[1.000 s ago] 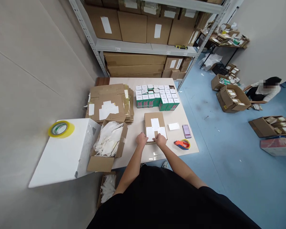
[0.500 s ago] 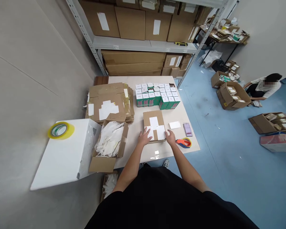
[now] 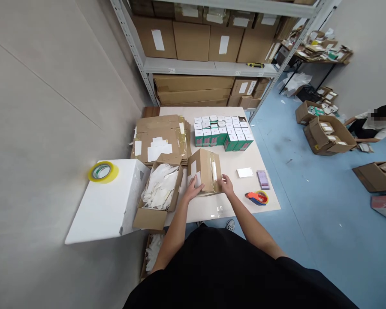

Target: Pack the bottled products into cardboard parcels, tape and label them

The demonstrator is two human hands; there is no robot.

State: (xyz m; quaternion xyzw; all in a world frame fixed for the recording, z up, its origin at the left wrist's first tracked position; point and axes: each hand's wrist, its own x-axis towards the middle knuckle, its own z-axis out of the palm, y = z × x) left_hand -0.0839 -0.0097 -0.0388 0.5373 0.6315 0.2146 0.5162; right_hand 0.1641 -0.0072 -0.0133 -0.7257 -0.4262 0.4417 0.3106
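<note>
At lower centre, the left hand [image 3: 191,192] and right hand [image 3: 227,186] clasp the tilted cardboard box [image 3: 204,171] from opposite sides – an even grip that keeps it steady.

Carton [image 3: 206,169] — brown, white labels; small boxes [image 3: 215,138] — green, white tops.

One left hand [image 3: 191,192], one right hand [image 3: 227,186], one cardboard box [image 3: 204,171], one tape roll [image 3: 102,172], one tape dispenser [image 3: 256,198]
</note>
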